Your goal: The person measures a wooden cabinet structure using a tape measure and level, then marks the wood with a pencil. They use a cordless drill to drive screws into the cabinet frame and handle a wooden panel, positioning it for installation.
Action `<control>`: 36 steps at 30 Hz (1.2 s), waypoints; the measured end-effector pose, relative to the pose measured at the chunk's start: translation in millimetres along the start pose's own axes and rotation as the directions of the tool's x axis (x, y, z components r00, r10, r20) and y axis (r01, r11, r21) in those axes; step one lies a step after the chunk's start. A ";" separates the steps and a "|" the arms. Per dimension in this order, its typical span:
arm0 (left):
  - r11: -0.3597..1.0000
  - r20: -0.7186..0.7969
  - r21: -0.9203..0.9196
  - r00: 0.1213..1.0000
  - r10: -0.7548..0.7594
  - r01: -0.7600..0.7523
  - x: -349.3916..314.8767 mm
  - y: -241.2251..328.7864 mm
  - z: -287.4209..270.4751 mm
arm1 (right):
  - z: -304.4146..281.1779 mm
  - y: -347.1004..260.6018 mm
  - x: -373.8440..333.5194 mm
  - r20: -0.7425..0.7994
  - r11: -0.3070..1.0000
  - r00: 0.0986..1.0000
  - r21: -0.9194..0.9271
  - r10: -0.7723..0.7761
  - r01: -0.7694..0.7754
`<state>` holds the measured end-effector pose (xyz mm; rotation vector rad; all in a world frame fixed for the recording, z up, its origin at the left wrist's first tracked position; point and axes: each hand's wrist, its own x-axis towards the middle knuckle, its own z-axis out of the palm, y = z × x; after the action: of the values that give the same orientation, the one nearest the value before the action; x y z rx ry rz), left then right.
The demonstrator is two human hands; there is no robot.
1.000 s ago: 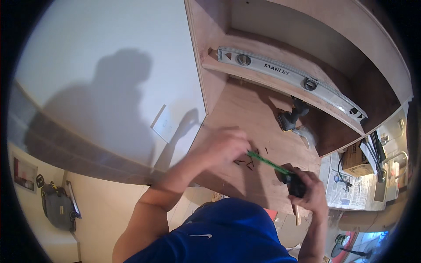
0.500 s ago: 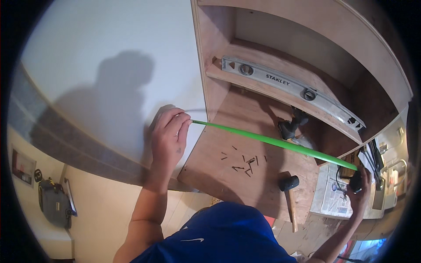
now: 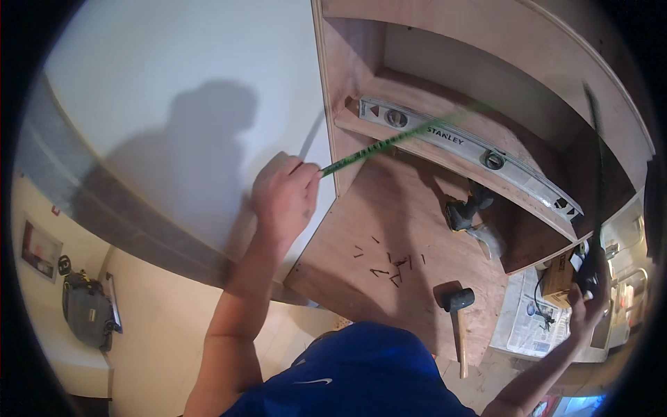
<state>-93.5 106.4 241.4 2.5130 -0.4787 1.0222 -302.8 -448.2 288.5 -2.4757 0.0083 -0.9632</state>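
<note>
My left hand (image 3: 285,201) pinches the end of a green tape measure blade (image 3: 361,154), close to the white panel at the left and the cabinet's front edge. From there the blade slants up to the right across the shelf, blurring toward its far part. A dark blurred stretch of it rises steeply from the right side. My right hand (image 3: 589,309), at the far right, is closed round the dark tape measure case (image 3: 589,278). Behind the blade, a silver spirit level (image 3: 445,137) lies along the wooden shelf edge (image 3: 417,151).
Several screws (image 3: 396,264) lie scattered on the plywood board (image 3: 347,229). A black-headed mallet (image 3: 458,302) with a wooden handle rests near my body. A power drill (image 3: 467,208) sits under the shelf. Newspaper (image 3: 531,320) and a cardboard box (image 3: 558,278) are at the right.
The blade was stretched straight and low between my hands; now it bows upward, slanting over the level and blurred. My left hand still grips its end, my right hand the case.
</note>
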 end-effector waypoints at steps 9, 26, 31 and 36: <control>0.985 -0.063 -0.008 0.984 -0.170 0.170 100.5 -29.2 85.1 | 148.4 -181.4 109.0 0.060 0.968 0.966 0.011 -0.252 0.252; 0.964 -0.016 0.057 0.966 -0.258 0.258 106.3 -34.2 116.3 | 175.0 -163.1 105.6 0.033 0.985 0.985 0.039 -0.168 0.167; 0.971 -0.023 0.089 0.975 -0.222 0.223 104.3 -40.3 122.6 | 177.1 -158.3 103.7 0.055 0.988 0.987 0.035 -0.154 0.152; 0.974 0.005 0.106 0.979 -0.204 0.202 105.1 -42.2 118.4 | 173.8 -154.2 103.1 0.046 0.989 0.989 0.046 -0.141 0.138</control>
<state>65.8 70.1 229.3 2.5994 -0.1704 0.9720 -139.6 -254.6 310.6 -2.4858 -0.2023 -0.9489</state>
